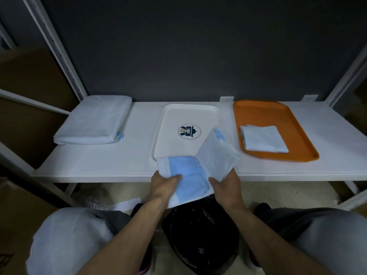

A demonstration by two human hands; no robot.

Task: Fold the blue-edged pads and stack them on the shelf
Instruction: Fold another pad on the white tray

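Blue-edged pad (215, 155), a quilted white rectangle with a sky-blue face, is in both my hands at the front edge of the white shelf board (99, 159). It is half open like a book. The left half lies roughly flat with its blue side up, and the right half tilts upward, showing its white quilted back. Its far part overlaps the near rim of the white plastic tray (172, 116), which sits mid-shelf and carries a round dark emblem (189, 131).

My left hand (164, 185) grips the flat half, thumb pressed on the blue face, fingers out of sight beneath it. My right hand (226, 182) holds the lower edge of the raised half, thumb on the inner side, fingers hidden behind the fabric.

To the right, an orange plastic tray (278, 114) holds one folded pad (262, 138), lying flat with its pale side up. At the left end of the shelf rests a thick folded pale-blue bundle (93, 120), well apart from both trays. Below my hands, between my knees (75, 235) in grey trousers, sits a black plastic bag (200, 235).
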